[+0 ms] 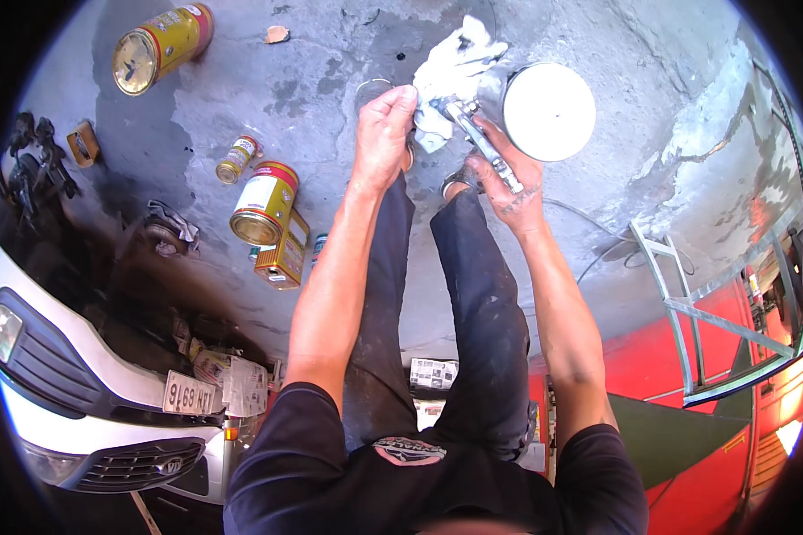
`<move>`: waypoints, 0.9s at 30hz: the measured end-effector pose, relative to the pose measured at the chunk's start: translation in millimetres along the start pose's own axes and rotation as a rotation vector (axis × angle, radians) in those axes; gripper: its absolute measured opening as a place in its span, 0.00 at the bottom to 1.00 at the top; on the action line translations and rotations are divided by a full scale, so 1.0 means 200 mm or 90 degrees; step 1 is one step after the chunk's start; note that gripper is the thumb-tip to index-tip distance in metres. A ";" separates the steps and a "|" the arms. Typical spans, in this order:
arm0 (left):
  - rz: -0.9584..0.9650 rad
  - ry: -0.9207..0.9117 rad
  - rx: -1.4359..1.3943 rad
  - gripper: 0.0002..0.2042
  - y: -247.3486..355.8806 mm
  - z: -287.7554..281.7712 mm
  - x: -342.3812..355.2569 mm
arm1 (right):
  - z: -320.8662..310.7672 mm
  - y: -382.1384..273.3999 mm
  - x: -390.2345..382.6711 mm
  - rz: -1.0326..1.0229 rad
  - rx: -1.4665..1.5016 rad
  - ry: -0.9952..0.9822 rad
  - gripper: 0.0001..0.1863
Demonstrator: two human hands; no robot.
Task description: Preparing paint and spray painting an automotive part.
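from the head view, the left hand point(384, 134) has its thumb and forefinger pressed together, pinching the edge of a crumpled white cloth point(459, 62). the right hand point(516, 183) grips a silver spray gun point(486, 147), its front end against the cloth, between both hands. a round white lid point(549, 111) sits just beyond the right hand; yellow-and-red paint cans point(266, 201) stand on the concrete floor point(330, 45) left of the left forearm.
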State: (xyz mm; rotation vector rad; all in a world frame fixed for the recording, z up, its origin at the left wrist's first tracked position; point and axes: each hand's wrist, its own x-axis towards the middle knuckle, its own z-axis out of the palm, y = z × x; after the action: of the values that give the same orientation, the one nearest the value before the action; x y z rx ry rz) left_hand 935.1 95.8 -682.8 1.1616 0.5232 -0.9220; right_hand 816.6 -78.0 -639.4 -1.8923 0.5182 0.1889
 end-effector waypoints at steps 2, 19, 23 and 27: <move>0.017 0.060 0.174 0.12 -0.03 0.05 -0.03 | -0.01 0.03 -0.02 -0.030 -0.008 0.003 0.25; 0.063 0.051 0.354 0.14 -0.13 0.32 0.00 | -0.13 0.20 -0.21 0.028 -0.046 0.063 0.23; 0.034 0.009 0.339 0.13 -0.15 0.40 0.00 | -0.18 0.23 -0.24 0.095 -0.015 0.079 0.26; 0.024 -0.015 0.358 0.13 -0.16 0.43 0.00 | -0.21 0.25 -0.27 0.106 0.018 0.091 0.26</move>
State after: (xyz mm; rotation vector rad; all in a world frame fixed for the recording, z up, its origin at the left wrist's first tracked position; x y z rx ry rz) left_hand 898.7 12.3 -670.7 1.6559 0.2218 -1.0843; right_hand 742.4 -117.7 -646.6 -1.8433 0.7728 0.1559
